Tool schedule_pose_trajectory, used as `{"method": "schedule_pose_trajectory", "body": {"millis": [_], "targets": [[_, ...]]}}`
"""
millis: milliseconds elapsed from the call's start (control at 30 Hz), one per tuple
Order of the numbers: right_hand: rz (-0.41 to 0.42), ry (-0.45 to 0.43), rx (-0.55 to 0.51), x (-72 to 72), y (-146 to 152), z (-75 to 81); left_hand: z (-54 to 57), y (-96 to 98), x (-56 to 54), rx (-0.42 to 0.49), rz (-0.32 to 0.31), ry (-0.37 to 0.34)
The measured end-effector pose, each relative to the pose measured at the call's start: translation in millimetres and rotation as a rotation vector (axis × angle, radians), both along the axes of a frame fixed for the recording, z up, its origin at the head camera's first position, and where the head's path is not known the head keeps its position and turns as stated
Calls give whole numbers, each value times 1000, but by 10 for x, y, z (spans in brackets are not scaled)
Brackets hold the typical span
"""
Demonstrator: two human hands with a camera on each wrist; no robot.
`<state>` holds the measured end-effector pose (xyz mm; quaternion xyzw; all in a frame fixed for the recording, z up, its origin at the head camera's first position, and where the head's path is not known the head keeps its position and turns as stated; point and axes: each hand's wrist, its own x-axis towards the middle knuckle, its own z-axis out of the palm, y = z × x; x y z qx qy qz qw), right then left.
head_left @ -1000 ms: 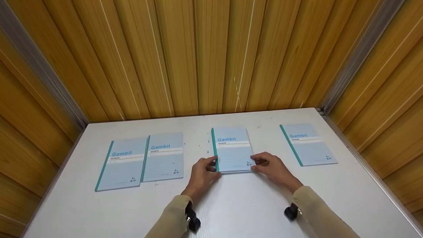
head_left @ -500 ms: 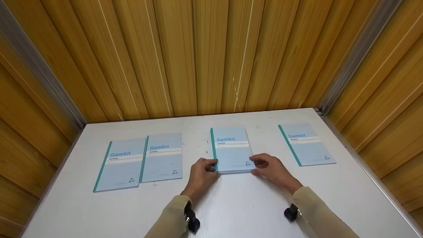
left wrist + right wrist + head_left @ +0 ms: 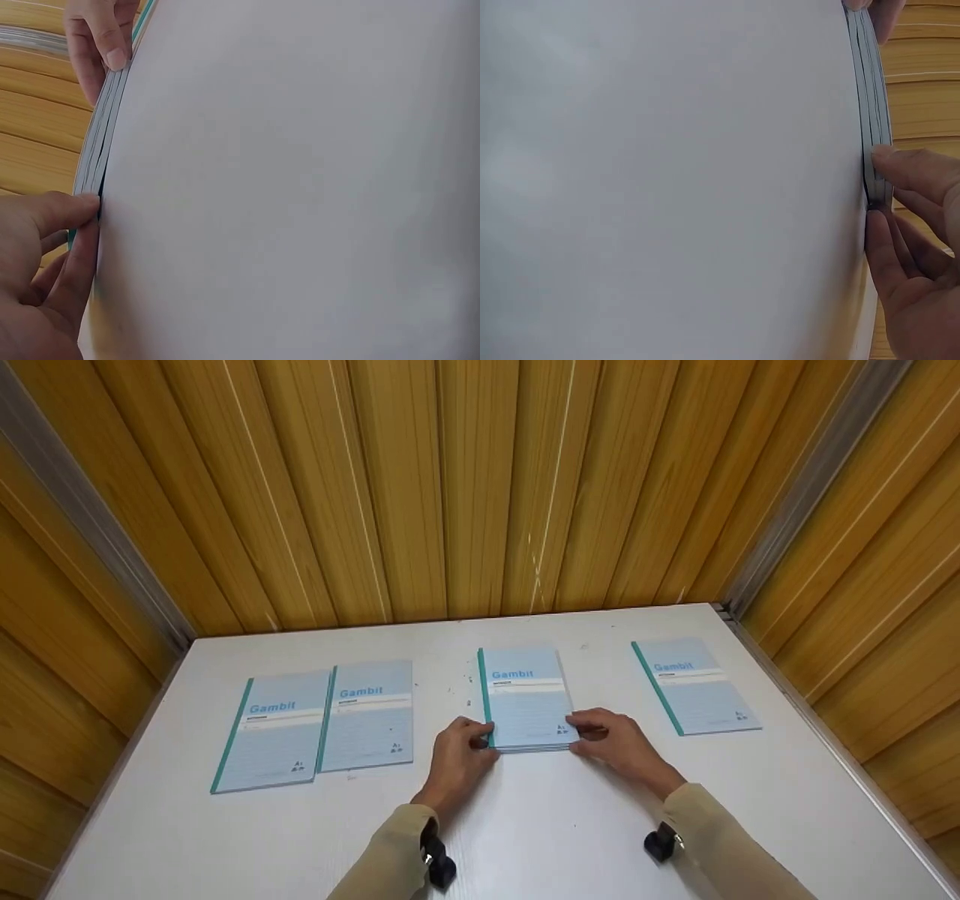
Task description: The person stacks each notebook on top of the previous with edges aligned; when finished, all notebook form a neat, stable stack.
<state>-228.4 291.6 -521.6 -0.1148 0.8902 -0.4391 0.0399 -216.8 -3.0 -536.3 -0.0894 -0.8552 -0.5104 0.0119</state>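
Observation:
A small stack of light-blue "Gambit" notebooks [image 3: 525, 705] with green spines lies at the middle of the white table, its layered lower edges [image 3: 97, 139] showing in the left wrist view. My left hand [image 3: 457, 757] grips the near left corner, forefinger on the spine side and thumb at the front edge. At the near right corner, my right hand [image 3: 619, 746] holds the stack the same way, thumb against the front edges [image 3: 871, 97] in the right wrist view. The top notebook lies nearly flush with those below.
Two more notebooks lie side by side at the left, a slanted outer one [image 3: 274, 735] and an inner one [image 3: 371, 716]. Another notebook [image 3: 694, 686] lies alone at the right. Wood-patterned panels [image 3: 480, 495] wall the table's [image 3: 525, 840] back and sides.
The left forefinger has slid slightly along the spine side towards the near corner. Both hands otherwise stay at the stack's corners, and the other notebooks lie as before.

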Motion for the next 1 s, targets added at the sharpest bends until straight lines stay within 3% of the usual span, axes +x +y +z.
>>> {"method": "schedule_pose_trajectory", "body": {"millis": [133,567,1000], "targets": [[0,0,-2,7,-1,-6,0,13,10,-12,3,25],[-7,20,-36,26,27,-28,-31,123,71,-96,99,142],[-5,30,-23,24,35,-44,-31,130,116,-84,132,132]]}}
